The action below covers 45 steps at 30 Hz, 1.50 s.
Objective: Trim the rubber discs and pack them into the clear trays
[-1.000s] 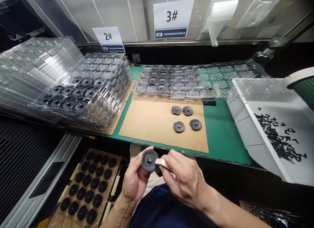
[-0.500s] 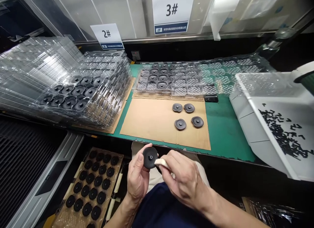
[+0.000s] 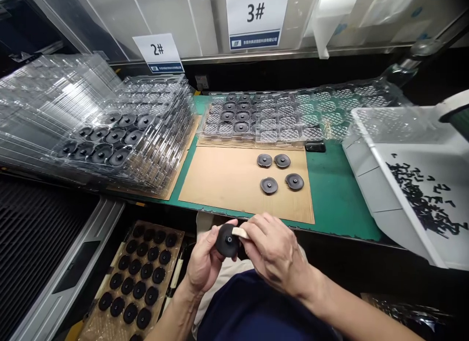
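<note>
A round black plastic part (image 3: 226, 243) with a small raised hub is pinched in my left hand (image 3: 204, 260), just below the bench edge. My right hand (image 3: 273, 250) grips a short cream-coloured strip (image 3: 240, 232); what it is made of I cannot tell. The strip's tip meets the upper right rim of the black part. Several similar black discs (image 3: 269, 185) lie beyond my hands on a brown cardboard sheet (image 3: 220, 180).
Clear plastic trays (image 3: 242, 117) holding black discs stand behind the cardboard, and a tall tray stack (image 3: 154, 160) is at left. A grey bin (image 3: 366, 184) with small black scraps sits at right. Below left lies another filled tray (image 3: 91, 324).
The strip in my right hand has moved up along the disc's rim, from its lower right side to its upper right. My left hand has lowered and tilted the disc slightly.
</note>
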Available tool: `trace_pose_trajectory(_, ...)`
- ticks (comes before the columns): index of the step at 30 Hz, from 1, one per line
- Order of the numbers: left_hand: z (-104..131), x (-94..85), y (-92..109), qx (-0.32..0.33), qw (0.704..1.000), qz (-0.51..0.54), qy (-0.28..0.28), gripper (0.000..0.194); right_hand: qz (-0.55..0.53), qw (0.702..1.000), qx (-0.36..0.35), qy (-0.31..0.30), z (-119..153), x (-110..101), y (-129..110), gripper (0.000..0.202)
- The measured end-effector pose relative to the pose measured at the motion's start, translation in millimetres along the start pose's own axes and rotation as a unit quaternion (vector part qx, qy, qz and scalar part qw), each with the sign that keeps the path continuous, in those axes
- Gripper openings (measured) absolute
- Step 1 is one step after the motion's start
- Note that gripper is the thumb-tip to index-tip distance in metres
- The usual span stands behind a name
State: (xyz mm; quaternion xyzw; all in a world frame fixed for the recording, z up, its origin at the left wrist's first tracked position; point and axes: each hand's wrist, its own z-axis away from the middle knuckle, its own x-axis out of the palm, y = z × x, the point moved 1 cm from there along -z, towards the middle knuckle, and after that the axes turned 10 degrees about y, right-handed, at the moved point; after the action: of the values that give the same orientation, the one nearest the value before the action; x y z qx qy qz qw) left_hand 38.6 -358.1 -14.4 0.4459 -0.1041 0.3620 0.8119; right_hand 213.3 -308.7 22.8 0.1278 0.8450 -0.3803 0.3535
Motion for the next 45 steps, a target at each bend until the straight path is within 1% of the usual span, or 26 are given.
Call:
trace_pose_trajectory(2, -3, -2.5, -4, -0.069, 0.997, 0.0, -0.027, 0.038, -0.002, 0.998, -0.053, -0.019, -7, -2, 2, 0.018)
trace_pose_trajectory(4, -6, -2.3, -7, -0.138, 0.989, 0.017, -0.059, 0.041, -0.013, 0.991, -0.13, -0.042, -17, -4, 2, 0.018)
trace_pose_trajectory(5, -6, -1.1, -8, -0.163, 0.983, 0.029, -0.073, 0.042, -0.016, 0.986, -0.16, -0.047, -21, -4, 1, 0.018)
trace_pose_trajectory(6, -6, 0.3, -8, -0.174, 0.981, 0.044, -0.08, 0.042, -0.014, 0.984, -0.17, -0.044, -23, -3, 0, 0.018)
trace_pose_trajectory(7, -7, 1.8, -7, -0.164, 0.982, 0.06, -0.076, 0.04, -0.008, 0.988, -0.152, -0.03, -24, -2, -1, 0.018)
trace_pose_trajectory(8, -7, 2.9, -5, -0.133, 0.986, 0.077, -0.061, 0.037, -0.001, 0.994, -0.112, -0.007, -24, 1, -2, 0.018)
trace_pose_trajectory(11, -7, 2.5, 1, 0.015, 0.995, 0.093, 0.012, 0.041, -0.014, 0.999, 0.025, 0.046, -11, 11, -4, 0.021)
trace_pose_trajectory(12, -7, 1.2, 2, 0.052, 0.995, 0.084, 0.025, 0.044, -0.025, 0.998, 0.045, 0.047, -6, 15, -4, 0.023)
trace_pose_trajectory(13, -7, -0.4, 3, 0.069, 0.995, 0.068, 0.028, 0.044, -0.029, 0.997, 0.053, 0.041, -2, 17, -3, 0.024)
trace_pose_trajectory(14, -8, -2.2, 2, 0.065, 0.996, 0.049, 0.02, 0.044, -0.023, 0.998, 0.053, 0.033, 1, 19, -2, 0.023)
trace_pose_trajectory(16, -10, -6.1, 0, 0.012, 1.0, 0.017, -0.016, 0.04, 0.001, 0.999, 0.038, 0.013, 1, 19, 4, 0.019)
trace_pose_trajectory(18, -12, -9.8, -4, -0.072, 0.996, 0.008, -0.06, 0.042, 0.004, 1.0, -0.007, -0.017, -7, 15, 9, 0.018)
trace_pose_trajectory(21, -13, -13.6, -8, -0.17, 0.977, 0.02, -0.125, 0.052, -0.031, 0.989, -0.126, -0.074, -26, 7, 10, 0.017)
trace_pose_trajectory(23, -11, -14.3, -7, -0.196, 0.966, 0.034, -0.166, 0.051, -0.041, 0.972, -0.209, -0.094, -37, 4, 7, 0.018)
trace_pose_trajectory(24, -10, -14.2, -6, -0.193, 0.964, 0.047, -0.175, 0.049, -0.036, 0.966, -0.237, -0.096, -41, 4, 6, 0.019)
trace_pose_trajectory(25, -9, -14.1, -4, -0.177, 0.967, 0.065, -0.172, 0.045, -0.026, 0.965, -0.245, -0.089, -43, 5, 4, 0.019)
trace_pose_trajectory(26, -9, -13.9, -2, -0.145, 0.973, 0.087, -0.155, 0.04, -0.012, 0.971, -0.228, -0.071, -44, 6, 2, 0.016)
trace_pose_trajectory(28, -8, -14.2, 4, -0.049, 0.987, 0.117, -0.102, 0.035, 0.004, 0.992, -0.125, -0.022, -42, 9, 0, 0.014)
trace_pose_trajectory(29, -8, -14.5, 7, 0.002, 0.99, 0.118, -0.076, 0.04, -0.006, 0.998, -0.061, -0.007, -39, 10, -2, 0.018)
trace_pose_trajectory(31, -7, -15.4, 10, 0.076, 0.992, 0.093, -0.046, 0.057, -0.053, 0.998, 0.031, -0.007, -32, 13, -8, 0.026)
trace_pose_trajectory(32, -7, -15.8, 11, 0.096, 0.992, 0.076, -0.04, 0.062, -0.077, 0.996, 0.046, -0.018, -29, 14, -11, 0.027)
trace_pose_trajectory(34, -5, -16.7, 12, 0.122, 0.991, 0.055, -0.033, 0.064, -0.101, 0.994, 0.029, -0.035, -28, 14, -18, 0.025)
trace_pose_trajectory(36, -1, -17.5, 14, 0.141, 0.988, 0.054, -0.022, 0.063, -0.084, 0.996, 0.0, -0.033, -30, 12, -21, 0.022)
trace_pose_trajectory(40, 5, -19.1, 19, 0.147, 0.988, 0.047, -0.004, 0.062, -0.019, 1.0, -0.003, 0.001, -34, 12, -17, 0.022)
trace_pose_trajectory(42, 6, -20.1, 21, 0.145, 0.989, 0.043, 0.0, 0.061, -0.039, 0.999, -0.008, 0.002, -32, 13, -17, 0.022)
trace_pose_trajectory(45, 8, -21.5, 21, 0.147, 0.988, 0.048, 0.001, 0.06, -0.082, 0.996, -0.024, -0.02, -30, 15, -18, 0.02)
